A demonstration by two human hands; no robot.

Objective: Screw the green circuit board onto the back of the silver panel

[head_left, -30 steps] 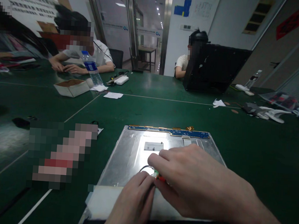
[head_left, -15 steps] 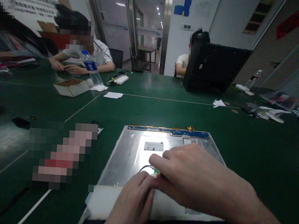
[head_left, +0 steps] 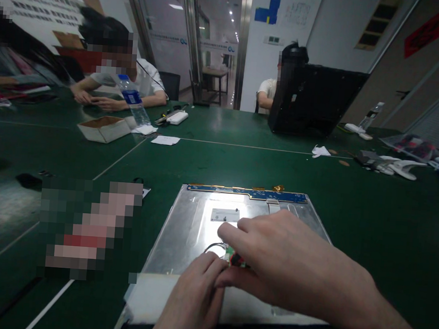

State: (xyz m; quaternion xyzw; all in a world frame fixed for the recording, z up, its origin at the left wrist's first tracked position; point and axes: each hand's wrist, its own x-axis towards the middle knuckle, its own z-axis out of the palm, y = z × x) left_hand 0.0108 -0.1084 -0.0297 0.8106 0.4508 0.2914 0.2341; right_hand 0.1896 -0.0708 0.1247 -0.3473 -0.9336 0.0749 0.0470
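Observation:
A flat display panel (head_left: 190,232) lies in front of me, its shiny metal back upward. Along its far edge runs a blue circuit board (head_left: 223,190), from which a flat ribbon cable (head_left: 274,206) leads toward me. Near the panel's middle, both hands meet over a small green circuit board (head_left: 230,254) with a thin dark wire (head_left: 214,244) at its left. My right hand (head_left: 281,254) reaches over that board, thumb and fingers closed around it. My left hand (head_left: 198,288) is closed at the board's near left side, its fingertips hidden. White film (head_left: 153,295) covers the panel's near strip.
Across the green table (head_left: 219,167) sit other people, one behind a large black case (head_left: 318,98). An open box (head_left: 105,129), a water bottle (head_left: 135,101) and paper (head_left: 165,140) lie far left. A blurred-out object (head_left: 98,226) lies left of the panel. Gloves (head_left: 396,166) lie at right.
My right fingers have shifted slightly, and more of the green circuit board with something red and black shows beneath them. The panel and my left hand stay nearly in place.

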